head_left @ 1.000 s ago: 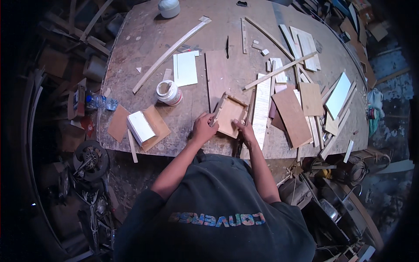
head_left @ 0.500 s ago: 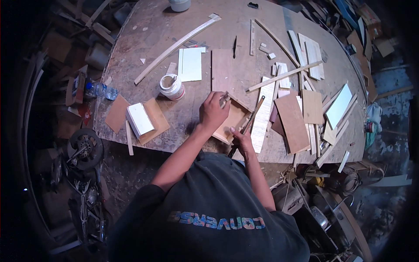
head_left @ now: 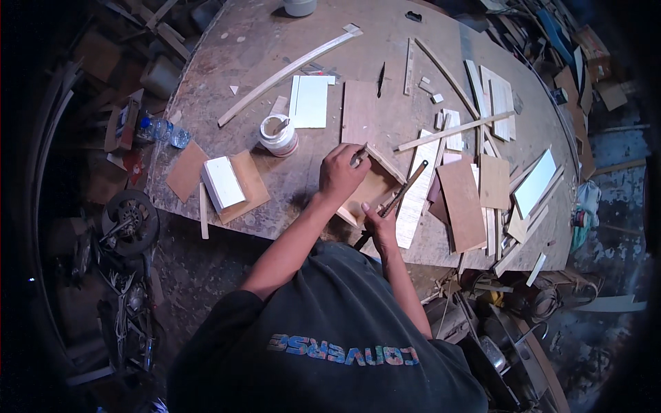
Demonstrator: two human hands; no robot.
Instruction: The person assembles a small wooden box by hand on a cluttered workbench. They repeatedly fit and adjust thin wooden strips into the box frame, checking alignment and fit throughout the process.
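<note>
A small shallow wooden box (head_left: 372,184) with low walls is between my hands at the bench's near edge. My left hand (head_left: 342,173) is closed at its far left corner, fingers curled over the wall; a small brownish piece shows by the fingertips, too hidden to name. At the near right side, my right hand (head_left: 381,224) grips a narrow dark blade (head_left: 407,184), like a hacksaw blade, with a hole near its far tip. The blade slants up beside the box's right wall. My right thumb reaches towards the box's near wall.
An open white jar (head_left: 279,140) with a stick in it stands to the left. A white block (head_left: 224,182) lies on brown board. Several boards (head_left: 460,206) and strips (head_left: 454,131) crowd the right. Plastic bottles (head_left: 164,131) lie at the left edge.
The view has shifted a little, so the bench things appear slightly to the right. Both hands keep their hold, with the box and blade nearly as before.
</note>
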